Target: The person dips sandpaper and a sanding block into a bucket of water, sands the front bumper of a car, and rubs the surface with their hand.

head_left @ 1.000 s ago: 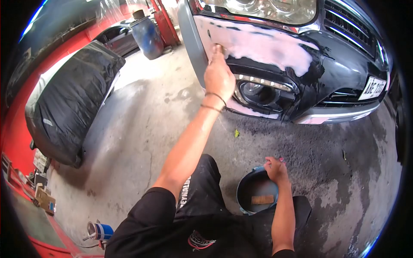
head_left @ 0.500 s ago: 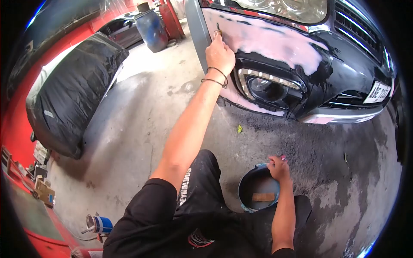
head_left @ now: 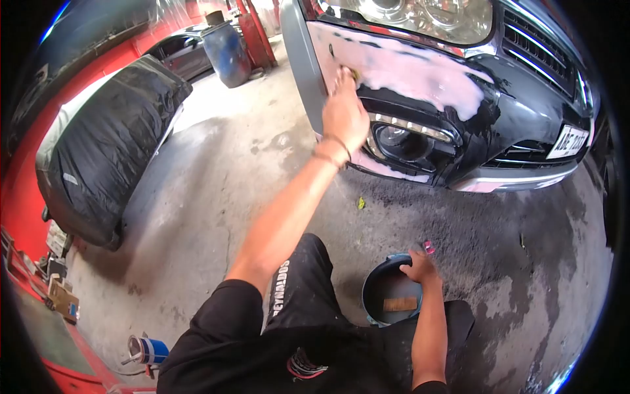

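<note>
My left hand [head_left: 346, 118] is pressed to the bumper [head_left: 394, 97] of a dark car, its fingers closed over a small yellowish pad [head_left: 355, 75] that is mostly hidden. Smooth pink filler [head_left: 420, 71] covers much of this corner, below the headlight [head_left: 420, 16] and above the fog lamp [head_left: 401, 136]. Down by my knee, my right hand [head_left: 425, 269] grips the rim of a dark blue bucket [head_left: 367, 289], thumb on the inner side. A brown rectangular block [head_left: 399, 304] lies inside the bucket.
A small pink-red object [head_left: 428, 247] lies on the floor beside the bucket, and a yellow-green leaf [head_left: 361, 203] lies farther forward. A covered car [head_left: 111, 151] stands left, a blue drum [head_left: 226, 56] behind it. A blue can [head_left: 152, 350] stands at lower left. The right-hand floor looks wet.
My left hand has slid down and slightly right along the bumper with the pad. My right hand has shifted slightly down at the bucket's rim. The view has tilted slightly.
</note>
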`<move>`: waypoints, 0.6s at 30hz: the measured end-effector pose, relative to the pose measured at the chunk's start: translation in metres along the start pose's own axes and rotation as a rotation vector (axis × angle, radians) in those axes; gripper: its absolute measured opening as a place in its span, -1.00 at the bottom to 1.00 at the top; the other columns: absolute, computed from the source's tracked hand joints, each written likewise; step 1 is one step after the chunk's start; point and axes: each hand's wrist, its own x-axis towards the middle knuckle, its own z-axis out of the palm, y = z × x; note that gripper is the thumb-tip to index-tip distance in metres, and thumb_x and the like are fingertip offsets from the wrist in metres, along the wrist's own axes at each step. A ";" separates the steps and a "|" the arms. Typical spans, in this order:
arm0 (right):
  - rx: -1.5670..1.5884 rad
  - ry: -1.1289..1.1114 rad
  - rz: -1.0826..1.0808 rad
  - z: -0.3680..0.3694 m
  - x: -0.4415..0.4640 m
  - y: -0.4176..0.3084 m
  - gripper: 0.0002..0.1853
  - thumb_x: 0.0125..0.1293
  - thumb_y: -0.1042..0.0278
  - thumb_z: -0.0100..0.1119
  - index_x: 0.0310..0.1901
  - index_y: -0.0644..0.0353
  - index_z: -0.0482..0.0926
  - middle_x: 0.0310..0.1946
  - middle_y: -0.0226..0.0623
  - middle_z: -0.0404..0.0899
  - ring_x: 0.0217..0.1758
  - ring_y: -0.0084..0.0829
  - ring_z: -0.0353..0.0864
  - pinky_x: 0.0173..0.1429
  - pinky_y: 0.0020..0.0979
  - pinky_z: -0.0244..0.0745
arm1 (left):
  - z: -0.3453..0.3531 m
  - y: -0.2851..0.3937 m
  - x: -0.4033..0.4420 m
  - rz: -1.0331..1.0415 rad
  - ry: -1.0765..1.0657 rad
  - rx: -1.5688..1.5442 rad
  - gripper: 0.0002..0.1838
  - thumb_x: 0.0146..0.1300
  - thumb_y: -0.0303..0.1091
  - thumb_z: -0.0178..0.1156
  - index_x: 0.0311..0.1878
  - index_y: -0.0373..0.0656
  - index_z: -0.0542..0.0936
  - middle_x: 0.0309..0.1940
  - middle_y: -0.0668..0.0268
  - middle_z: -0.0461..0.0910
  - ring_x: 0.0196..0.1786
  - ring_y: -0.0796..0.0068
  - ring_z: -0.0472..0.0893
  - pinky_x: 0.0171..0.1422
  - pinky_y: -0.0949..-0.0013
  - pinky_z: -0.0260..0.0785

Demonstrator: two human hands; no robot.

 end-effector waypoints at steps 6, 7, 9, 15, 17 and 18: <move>-0.048 -0.030 0.048 0.000 -0.001 -0.005 -0.16 0.28 -0.11 0.48 0.56 0.02 0.53 0.49 0.06 0.57 0.59 0.17 0.48 0.63 0.20 0.39 | 0.020 -0.030 0.030 -0.005 0.201 0.022 -0.50 0.47 -0.52 0.08 0.45 -0.42 0.56 -0.13 -0.26 0.76 -0.01 -0.27 0.79 0.09 -0.14 0.67; -0.046 -0.002 0.012 0.002 -0.002 -0.002 -0.16 0.29 -0.11 0.48 0.58 -0.01 0.52 0.50 0.05 0.55 0.60 0.18 0.46 0.63 0.23 0.39 | 0.020 -0.036 0.035 -0.007 0.198 0.019 -0.50 0.47 -0.52 0.08 0.45 -0.42 0.56 -0.13 -0.26 0.76 -0.01 -0.27 0.79 0.09 -0.14 0.67; -0.071 -0.019 0.051 -0.004 -0.007 -0.011 -0.16 0.29 -0.11 0.48 0.58 -0.03 0.52 0.51 0.04 0.54 0.60 0.20 0.44 0.63 0.25 0.38 | 0.015 -0.037 0.041 -0.101 0.145 -0.040 -0.52 0.50 -0.47 0.09 0.43 -0.38 0.58 -0.13 -0.27 0.75 -0.04 -0.31 0.78 0.06 -0.18 0.64; -0.083 -0.036 0.123 -0.006 -0.005 -0.020 -0.19 0.30 -0.09 0.49 0.56 -0.03 0.54 0.52 0.04 0.53 0.63 0.26 0.38 0.64 0.28 0.35 | 0.019 -0.025 -0.020 0.026 0.237 -0.160 -0.48 0.53 -0.48 0.04 0.50 -0.39 0.53 0.22 -0.33 0.67 0.25 -0.28 0.71 0.38 -0.05 0.62; -0.084 -0.041 0.132 -0.008 -0.007 -0.021 -0.20 0.30 -0.09 0.49 0.55 -0.02 0.54 0.52 0.04 0.53 0.63 0.25 0.38 0.64 0.29 0.35 | 0.013 -0.033 0.012 -0.074 0.114 -0.119 -0.48 0.53 -0.47 0.04 0.49 -0.43 0.54 0.15 -0.32 0.70 0.21 -0.30 0.73 0.34 -0.08 0.62; -0.068 -0.037 0.121 -0.007 -0.008 -0.019 -0.20 0.31 -0.09 0.49 0.55 -0.03 0.54 0.52 0.04 0.52 0.64 0.26 0.37 0.64 0.29 0.34 | 0.006 -0.032 0.030 -0.178 0.045 -0.094 -0.49 0.53 -0.47 0.04 0.48 -0.43 0.54 0.07 -0.31 0.73 0.13 -0.33 0.75 0.26 -0.13 0.62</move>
